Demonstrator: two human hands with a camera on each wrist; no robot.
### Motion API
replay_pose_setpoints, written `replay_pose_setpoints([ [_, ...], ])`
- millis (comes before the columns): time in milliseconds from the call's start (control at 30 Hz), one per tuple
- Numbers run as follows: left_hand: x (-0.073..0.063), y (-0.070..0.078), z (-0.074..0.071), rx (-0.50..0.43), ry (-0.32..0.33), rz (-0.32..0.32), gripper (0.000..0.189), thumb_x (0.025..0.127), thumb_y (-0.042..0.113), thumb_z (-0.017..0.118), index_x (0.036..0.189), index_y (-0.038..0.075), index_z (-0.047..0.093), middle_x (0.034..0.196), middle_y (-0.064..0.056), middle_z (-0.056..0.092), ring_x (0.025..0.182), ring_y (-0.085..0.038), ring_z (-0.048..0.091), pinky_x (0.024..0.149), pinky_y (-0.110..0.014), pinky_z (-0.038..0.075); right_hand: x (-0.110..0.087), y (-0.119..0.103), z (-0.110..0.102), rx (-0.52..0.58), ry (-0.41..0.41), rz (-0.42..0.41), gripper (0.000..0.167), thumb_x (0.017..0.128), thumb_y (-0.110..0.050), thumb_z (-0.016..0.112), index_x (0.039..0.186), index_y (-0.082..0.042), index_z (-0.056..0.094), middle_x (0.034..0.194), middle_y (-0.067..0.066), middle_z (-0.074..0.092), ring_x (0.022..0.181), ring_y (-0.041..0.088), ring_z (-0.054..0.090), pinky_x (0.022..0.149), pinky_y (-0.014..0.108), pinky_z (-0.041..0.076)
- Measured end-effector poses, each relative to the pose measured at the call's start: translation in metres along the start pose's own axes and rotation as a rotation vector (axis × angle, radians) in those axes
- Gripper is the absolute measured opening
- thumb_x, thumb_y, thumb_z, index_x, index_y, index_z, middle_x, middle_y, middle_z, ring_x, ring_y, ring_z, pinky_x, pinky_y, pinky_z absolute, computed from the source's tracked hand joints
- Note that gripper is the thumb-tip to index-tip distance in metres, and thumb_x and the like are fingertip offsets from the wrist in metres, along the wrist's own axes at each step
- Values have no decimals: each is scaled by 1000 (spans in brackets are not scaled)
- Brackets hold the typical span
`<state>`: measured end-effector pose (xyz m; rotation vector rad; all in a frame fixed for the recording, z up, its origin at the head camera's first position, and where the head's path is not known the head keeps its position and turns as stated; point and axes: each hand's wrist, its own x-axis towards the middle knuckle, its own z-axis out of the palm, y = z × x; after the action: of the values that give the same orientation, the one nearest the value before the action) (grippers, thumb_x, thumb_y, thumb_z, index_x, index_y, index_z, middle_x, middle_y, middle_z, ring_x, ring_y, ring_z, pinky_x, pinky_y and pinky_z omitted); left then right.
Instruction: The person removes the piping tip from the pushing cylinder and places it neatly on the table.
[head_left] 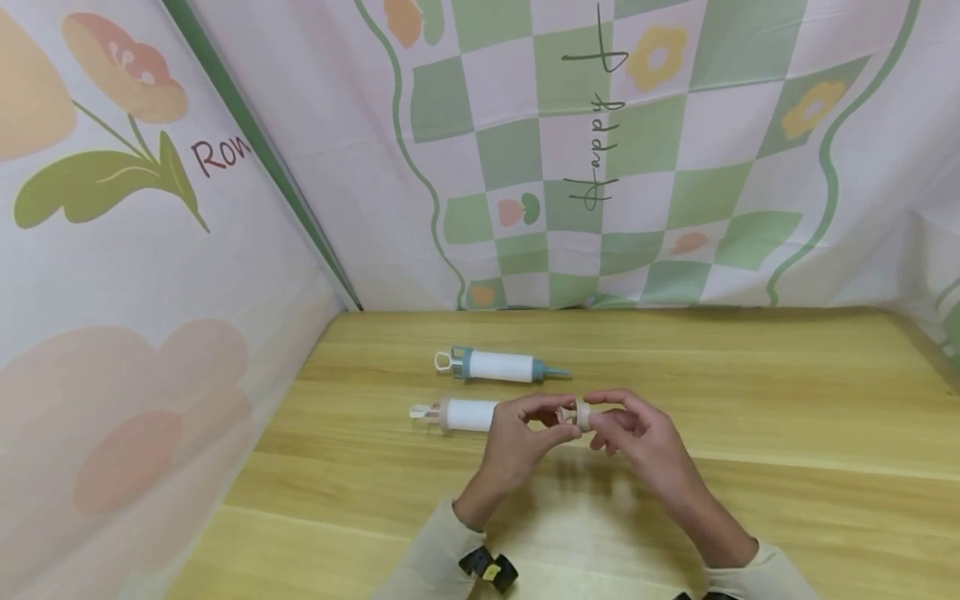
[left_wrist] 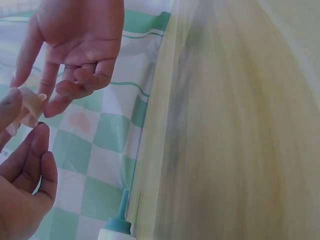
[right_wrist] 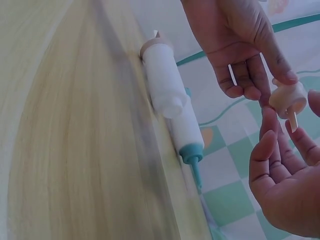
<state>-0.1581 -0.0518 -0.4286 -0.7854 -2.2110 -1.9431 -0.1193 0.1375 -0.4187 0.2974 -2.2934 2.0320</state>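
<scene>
Two pale sleeves [head_left: 427, 557], near. One small cap [head_left: 583, 417], held above the table [head_left: 840, 525]; judged light, stiff, best taken by its rim. Pinched by left hand [head_left: 516, 435]; right hand [head_left: 651, 439] loosely curved, hold unclear.

Small piece [head_left: 582, 416] pale beige; one bottle [head_left: 471, 415] white with beige collar [head_left: 445, 414]; other bottle [head_left: 501, 367] white with blue-green collar [head_left: 467, 364] and nozzle [head_left: 557, 372]; table [head_left: 787, 400] yellow-brown, wood-grained; back cloth [head_left: 622, 142] checked green and white, yellow flowers, wavy green border; left cloth [head_left: 150, 283] white, peach flowers, olive-green leaves, brown-red lettering; sleeves [head_left: 431, 557] cream; wrist strap [head_left: 473, 562] black, yellow patch
</scene>
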Motion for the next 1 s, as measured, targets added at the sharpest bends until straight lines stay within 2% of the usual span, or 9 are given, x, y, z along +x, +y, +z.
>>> replay_pose_setpoints([
  [100,-1,0,0,0,-5,5,29,81,5,82,110,2,76,94,-9,75,77,-7,62,74,-36,57,1,0,1,3,-2,4,28,101,-16,62,123,1,61,92,10,72,79,21,67,69,30,54],
  [367,-1,0,0,-21,-20,18,30,82,4,81,112,0,75,99,-10,75,80,-9,63,76,-40,57,1,-1,1,23,-4,0,26,100,-14,63,121,3,61,93,11,71,79,21,65,69,29,54],
  [633,-1,-1,1,-35,-3,52,32,80,-2,81,111,-3,74,99,-15,69,82,-8,60,77,-36,57,0,-1,1,33,-2,0,26,100,-13,63,120,3,60,93,11,71,79,21,65,69,29,54],
  [700,-1,-2,1,-34,2,54,31,80,-1,81,110,-3,74,98,-17,66,82,-11,60,77,-36,57,0,-1,0,31,1,1,26,100,-13,63,120,3,60,93,11,71,79,21,65,69,29,54],
  [900,-1,-4,0,-37,4,48,28,81,0,81,108,-4,75,96,-23,65,84,-35,61,79,-38,57,0,1,-1,27,4,6,27,99,-13,64,120,3,61,93,13,71,78,21,65,68,29,54],
  [1000,-1,-4,0,-35,10,42,28,81,0,82,108,-3,74,92,-19,66,82,-30,63,79,-37,57,0,2,-1,28,5,2,26,99,-12,64,120,3,61,93,14,70,78,21,65,68,30,54],
])
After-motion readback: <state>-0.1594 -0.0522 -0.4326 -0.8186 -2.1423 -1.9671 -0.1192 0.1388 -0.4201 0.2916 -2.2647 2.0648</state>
